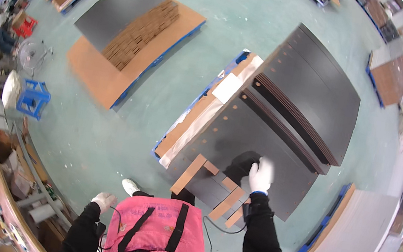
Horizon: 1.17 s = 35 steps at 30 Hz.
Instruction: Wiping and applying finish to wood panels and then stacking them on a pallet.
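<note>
Both my hands wear white gloves. My right hand (261, 175) is above a dark grey panel (261, 145) at the front of a stack; motion blur hides its fingers, and I cannot tell whether it touches the panel. Several small brown strips (226, 203) lie across the panel's near edge, left of my right forearm. My left hand (104, 201) hangs low beside a pink bag-like cover (160, 229) with black straps on my front. Its fingers look loosely apart, with nothing visible in them.
Taller stacked dark panels (317, 86) stand behind the front one, on a blue-edged pallet (159, 148). A second pallet stack (123, 20) stands far left. White sheets (357, 233) lie at right; a blue stool (33, 98), a fan (30, 55) and a wooden bin (2, 169) are at left.
</note>
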Motion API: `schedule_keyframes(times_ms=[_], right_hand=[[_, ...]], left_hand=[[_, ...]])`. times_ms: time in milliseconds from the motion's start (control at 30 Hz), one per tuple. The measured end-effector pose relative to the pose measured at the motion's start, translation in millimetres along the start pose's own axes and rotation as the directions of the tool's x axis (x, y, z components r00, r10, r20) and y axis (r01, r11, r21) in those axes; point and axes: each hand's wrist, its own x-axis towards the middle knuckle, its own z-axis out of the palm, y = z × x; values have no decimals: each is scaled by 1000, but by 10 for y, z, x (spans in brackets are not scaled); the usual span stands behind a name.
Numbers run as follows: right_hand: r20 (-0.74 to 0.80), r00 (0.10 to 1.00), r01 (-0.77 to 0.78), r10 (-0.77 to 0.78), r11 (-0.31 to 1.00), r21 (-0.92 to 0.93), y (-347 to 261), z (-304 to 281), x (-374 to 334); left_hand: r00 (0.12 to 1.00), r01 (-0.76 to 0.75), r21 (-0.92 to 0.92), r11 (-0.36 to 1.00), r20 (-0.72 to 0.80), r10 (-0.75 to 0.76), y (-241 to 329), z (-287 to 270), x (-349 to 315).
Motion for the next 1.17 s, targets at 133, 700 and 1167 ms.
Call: schedule_keyframes(times_ms=[133,700,1167], right_hand=[[-75,968,242,-238,969,54,-781,-143,-917],[728,202,635,-655,653,412,-5625,1651,-2573],[985,9,813,-170,575,92,-6736,3707,-1650]], left_hand=[[945,326,-588,740,184,-269,69,-40,195],[978,57,577,814,130,-161,-3759,-1414,-799],[866,269,-286,919,-345,-361,-3916,-3479,-500]])
